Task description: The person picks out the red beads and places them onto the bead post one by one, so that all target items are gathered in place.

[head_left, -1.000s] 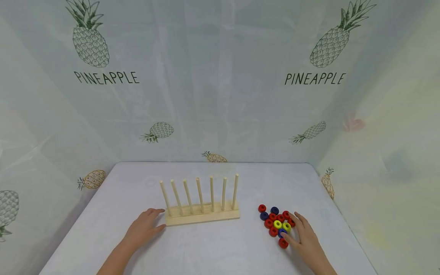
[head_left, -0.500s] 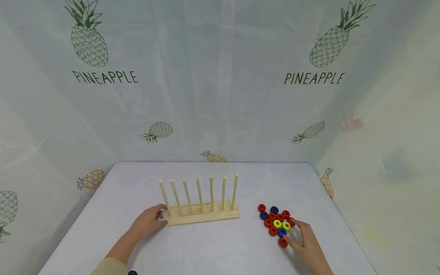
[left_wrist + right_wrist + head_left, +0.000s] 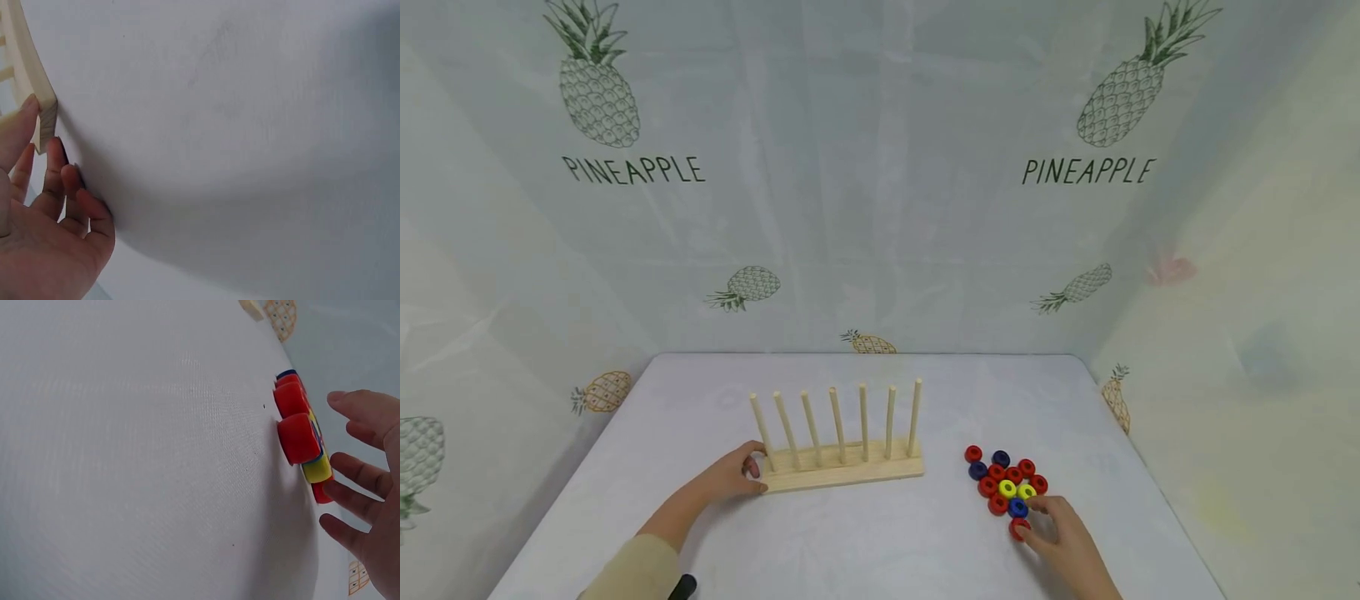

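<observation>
A wooden peg rack (image 3: 842, 475), a flat base with a row of upright pegs, stands on the table. My left hand (image 3: 730, 477) holds its left end, thumb at the front and index finger behind. In the left wrist view, the left hand's (image 3: 53, 231) thumb and fingertips meet the end of the base (image 3: 45, 115). On the right lies a cluster of red, blue and yellow rings. My right hand (image 3: 1063, 537) hovers over its near end, by the nearest red ring (image 3: 1019, 529). In the right wrist view, its spread fingers (image 3: 359, 478) are apart from the red ring (image 3: 300, 439).
The white table (image 3: 850, 550) reaches back to a pineapple-print curtain (image 3: 880, 208), which also hangs at both sides. Two yellow rings sit amid the cluster, one of them a yellow ring (image 3: 1007, 489). A dark object (image 3: 683, 587) shows beside the left sleeve (image 3: 636, 571).
My left hand has closed in on the rack's end, its fingers now more bent. The right hand has drawn back toward the nearest red ring, uncovering the rings behind it.
</observation>
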A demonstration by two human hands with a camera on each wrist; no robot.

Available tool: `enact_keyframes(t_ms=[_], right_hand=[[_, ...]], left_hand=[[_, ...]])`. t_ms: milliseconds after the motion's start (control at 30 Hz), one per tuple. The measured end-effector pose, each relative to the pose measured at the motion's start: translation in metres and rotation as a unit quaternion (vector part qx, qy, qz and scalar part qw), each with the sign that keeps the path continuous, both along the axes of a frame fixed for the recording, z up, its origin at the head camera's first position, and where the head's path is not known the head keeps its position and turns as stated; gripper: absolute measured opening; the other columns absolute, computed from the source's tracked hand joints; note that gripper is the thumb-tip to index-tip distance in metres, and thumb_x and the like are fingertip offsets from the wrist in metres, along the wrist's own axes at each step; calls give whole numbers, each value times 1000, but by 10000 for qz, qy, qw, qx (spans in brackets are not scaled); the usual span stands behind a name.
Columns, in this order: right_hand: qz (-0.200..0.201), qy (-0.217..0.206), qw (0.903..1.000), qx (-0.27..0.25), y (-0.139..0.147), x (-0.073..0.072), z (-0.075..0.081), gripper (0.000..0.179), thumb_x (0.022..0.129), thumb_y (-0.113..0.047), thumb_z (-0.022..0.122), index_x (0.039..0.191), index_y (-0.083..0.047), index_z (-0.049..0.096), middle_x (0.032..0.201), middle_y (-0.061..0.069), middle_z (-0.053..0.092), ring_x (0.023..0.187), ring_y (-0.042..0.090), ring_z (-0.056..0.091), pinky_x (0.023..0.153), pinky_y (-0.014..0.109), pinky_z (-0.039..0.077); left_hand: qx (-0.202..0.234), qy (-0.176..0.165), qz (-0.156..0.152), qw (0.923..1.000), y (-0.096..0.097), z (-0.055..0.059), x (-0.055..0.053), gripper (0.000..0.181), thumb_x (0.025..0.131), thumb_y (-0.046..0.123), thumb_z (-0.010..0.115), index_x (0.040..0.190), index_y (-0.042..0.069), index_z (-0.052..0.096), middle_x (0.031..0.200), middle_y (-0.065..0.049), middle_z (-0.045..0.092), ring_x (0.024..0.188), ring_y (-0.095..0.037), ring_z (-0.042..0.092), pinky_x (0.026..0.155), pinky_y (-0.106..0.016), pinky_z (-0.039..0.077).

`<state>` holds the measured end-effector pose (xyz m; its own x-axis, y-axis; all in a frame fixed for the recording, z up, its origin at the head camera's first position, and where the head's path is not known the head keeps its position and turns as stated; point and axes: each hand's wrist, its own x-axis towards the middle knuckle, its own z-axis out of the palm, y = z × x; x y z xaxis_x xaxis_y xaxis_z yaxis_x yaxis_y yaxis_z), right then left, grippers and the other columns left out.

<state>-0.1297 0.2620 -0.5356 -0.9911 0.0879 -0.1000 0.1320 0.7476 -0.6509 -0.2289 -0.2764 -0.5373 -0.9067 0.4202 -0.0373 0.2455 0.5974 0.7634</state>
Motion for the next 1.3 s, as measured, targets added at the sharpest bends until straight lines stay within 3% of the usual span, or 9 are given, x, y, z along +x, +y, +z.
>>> enact_keyframes(t_ms=[233, 433, 767, 1000, 1300], right_hand=[[30, -245, 9994, 251, -3, -2, -3, 33, 79, -19, 81, 105, -4, 68, 107, 7, 57, 104, 31, 55, 91, 57, 44], [8, -286, 9993, 242, -4, -2, -6, 27, 80, -12, 79, 104, -4, 69, 104, 6, 57, 99, 29, 55, 90, 54, 45], [-136, -437, 9986, 253, -7, -3, -10, 29, 80, -11, 80, 105, -3, 70, 103, 6, 61, 103, 33, 54, 91, 57, 43], [-257, -644, 9974, 213, -9, -5, -12, 33, 80, -12, 80, 110, -2, 69, 109, 11, 62, 108, 39, 52, 91, 58, 43], [-265, -795, 9963, 163, -7, -7, -16, 35, 81, -15, 79, 112, -1, 68, 111, 14, 62, 109, 41, 51, 92, 60, 41]], left_hand=[[-503, -503, 463, 9964, 8, 10, 1, 61, 75, 8, 83, 124, -1, 48, 83, -6, 50, 69, -19, 42, 62, -31, 35], [-478, -569, 477, 9961, 9, 11, 0, 65, 76, 7, 83, 128, -2, 46, 83, -7, 49, 69, -19, 41, 62, -31, 36], [-370, -1021, 835, 9906, 9, 10, -1, 68, 75, 6, 83, 131, -1, 45, 89, -8, 48, 77, -21, 42, 72, -35, 36], [-31, -1043, 1020, 9893, 5, 4, -2, 68, 74, 4, 83, 131, -3, 47, 92, -8, 48, 82, -22, 44, 77, -36, 37], [476, -916, 1034, 9893, 6, -3, 8, 66, 75, 2, 81, 131, -7, 47, 97, -10, 46, 74, -20, 38, 68, -31, 35]])
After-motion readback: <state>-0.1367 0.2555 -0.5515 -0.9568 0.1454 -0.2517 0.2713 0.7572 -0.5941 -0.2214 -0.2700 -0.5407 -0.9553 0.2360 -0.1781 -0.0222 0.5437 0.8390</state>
